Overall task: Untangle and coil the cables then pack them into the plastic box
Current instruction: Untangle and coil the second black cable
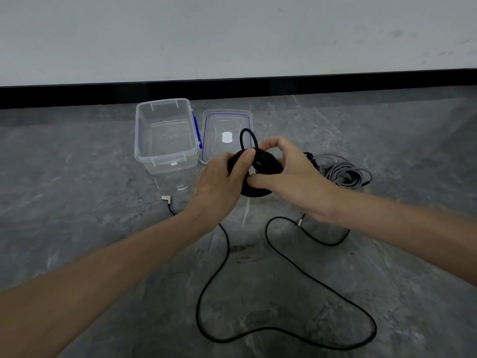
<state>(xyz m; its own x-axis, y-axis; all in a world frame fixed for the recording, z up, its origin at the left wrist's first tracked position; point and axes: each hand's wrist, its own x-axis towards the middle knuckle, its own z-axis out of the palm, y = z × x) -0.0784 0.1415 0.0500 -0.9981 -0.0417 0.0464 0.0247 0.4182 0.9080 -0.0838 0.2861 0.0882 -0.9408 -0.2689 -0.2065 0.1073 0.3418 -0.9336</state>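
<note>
Nothing I can read from up here. The white patch [227,137] in the middle of the clear flat plastic lid with the blue seal [219,120] looks blank to me: no letters or numbers that I can make out. There's a tiny pale tag [174,164] low on the front wall of the clear rectangular plastic box [160,165], too small to read. I can't pick out any print on the black cable coil [265,161] I'm holding.

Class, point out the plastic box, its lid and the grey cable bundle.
plastic box [160,161], head view, front wall.
lid [222,122], head view, far part of its panel.
grey cable bundle [343,174], head view, middle of the coil.
</note>
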